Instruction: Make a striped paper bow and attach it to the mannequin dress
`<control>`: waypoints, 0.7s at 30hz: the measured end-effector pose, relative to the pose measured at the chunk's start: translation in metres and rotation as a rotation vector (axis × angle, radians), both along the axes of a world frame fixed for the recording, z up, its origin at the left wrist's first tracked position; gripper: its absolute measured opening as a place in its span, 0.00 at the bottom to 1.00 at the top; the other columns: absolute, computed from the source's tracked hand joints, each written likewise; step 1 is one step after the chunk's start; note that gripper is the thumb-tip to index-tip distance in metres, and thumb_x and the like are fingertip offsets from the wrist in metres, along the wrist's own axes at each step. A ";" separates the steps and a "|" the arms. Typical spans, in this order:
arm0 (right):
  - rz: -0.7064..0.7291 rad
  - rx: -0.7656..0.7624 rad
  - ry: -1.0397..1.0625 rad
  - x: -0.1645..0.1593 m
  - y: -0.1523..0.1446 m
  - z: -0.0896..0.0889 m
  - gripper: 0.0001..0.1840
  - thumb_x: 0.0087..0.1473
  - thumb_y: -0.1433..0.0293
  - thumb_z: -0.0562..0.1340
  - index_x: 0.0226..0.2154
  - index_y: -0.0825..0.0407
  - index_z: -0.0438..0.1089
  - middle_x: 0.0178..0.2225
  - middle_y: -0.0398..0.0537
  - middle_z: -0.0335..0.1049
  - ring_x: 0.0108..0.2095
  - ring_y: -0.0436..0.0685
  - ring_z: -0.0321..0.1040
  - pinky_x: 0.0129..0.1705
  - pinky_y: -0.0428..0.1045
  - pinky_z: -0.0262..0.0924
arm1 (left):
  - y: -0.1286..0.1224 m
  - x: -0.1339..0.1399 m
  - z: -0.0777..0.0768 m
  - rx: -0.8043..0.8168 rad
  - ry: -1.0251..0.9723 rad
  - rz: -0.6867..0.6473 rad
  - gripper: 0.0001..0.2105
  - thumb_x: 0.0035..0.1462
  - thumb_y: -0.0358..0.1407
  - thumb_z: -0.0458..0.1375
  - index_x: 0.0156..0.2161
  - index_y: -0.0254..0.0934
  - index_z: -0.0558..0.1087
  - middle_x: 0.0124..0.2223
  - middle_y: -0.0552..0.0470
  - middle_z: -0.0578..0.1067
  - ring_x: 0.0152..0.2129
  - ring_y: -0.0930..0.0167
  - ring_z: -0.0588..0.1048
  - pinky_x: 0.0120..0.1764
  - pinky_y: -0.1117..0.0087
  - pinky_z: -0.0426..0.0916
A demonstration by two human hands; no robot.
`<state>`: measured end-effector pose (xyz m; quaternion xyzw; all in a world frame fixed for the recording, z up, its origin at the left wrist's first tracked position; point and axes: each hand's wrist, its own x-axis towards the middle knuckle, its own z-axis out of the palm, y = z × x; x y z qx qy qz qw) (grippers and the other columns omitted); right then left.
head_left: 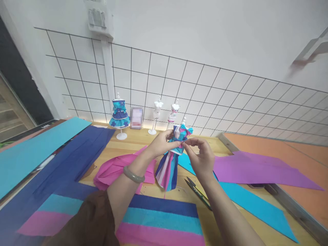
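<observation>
Between my hands stands a small dress form in a paper dress (169, 167), with a bow at the bust and a pleated skirt of navy, pink, white and turquoise. My left hand (164, 143) is closed around the dress at its left side, the thumb lying across the waist. Fingertips of my right hand (201, 155) pinch together at the front of the waist; whatever is between them is too small to make out. A blue band (179, 139) circles the waist just above the fingers. Below my right hand lie dark-bladed scissors (196, 193).
Behind stand a mini dress form in a blue ruffled dress (120, 114) and two white forms, one bare form (157, 111) among them. Pink paper (110, 171), a striped sheet (164, 217), purple paper (256, 169) and turquoise paper (253, 201) lie around. A wire grid (151, 78) lines the wall.
</observation>
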<state>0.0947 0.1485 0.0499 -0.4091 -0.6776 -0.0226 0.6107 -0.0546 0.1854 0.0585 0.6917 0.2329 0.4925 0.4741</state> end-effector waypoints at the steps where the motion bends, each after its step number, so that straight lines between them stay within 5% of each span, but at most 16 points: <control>1: 0.007 -0.004 0.012 0.000 -0.001 0.000 0.06 0.48 0.69 0.61 0.31 0.50 0.64 0.28 0.43 0.68 0.31 0.53 0.64 0.35 0.51 0.60 | -0.001 0.000 0.001 0.005 0.003 -0.001 0.15 0.48 0.32 0.58 0.43 0.32 0.68 0.45 0.44 0.71 0.43 0.65 0.69 0.45 0.64 0.62; 14: 0.203 -0.215 0.232 0.004 -0.003 0.001 0.11 0.45 0.66 0.64 0.31 0.51 0.63 0.27 0.43 0.66 0.30 0.53 0.64 0.34 0.51 0.60 | -0.006 0.002 0.004 0.030 0.025 -0.053 0.14 0.46 0.29 0.58 0.41 0.33 0.68 0.40 0.47 0.72 0.39 0.69 0.70 0.42 0.68 0.63; 21: 0.104 -0.125 0.081 0.007 -0.002 0.000 0.05 0.46 0.66 0.63 0.28 0.50 0.69 0.28 0.44 0.65 0.31 0.53 0.62 0.32 0.50 0.58 | -0.007 0.001 0.006 0.020 0.013 -0.055 0.13 0.45 0.29 0.58 0.40 0.33 0.69 0.39 0.47 0.72 0.38 0.69 0.70 0.41 0.69 0.64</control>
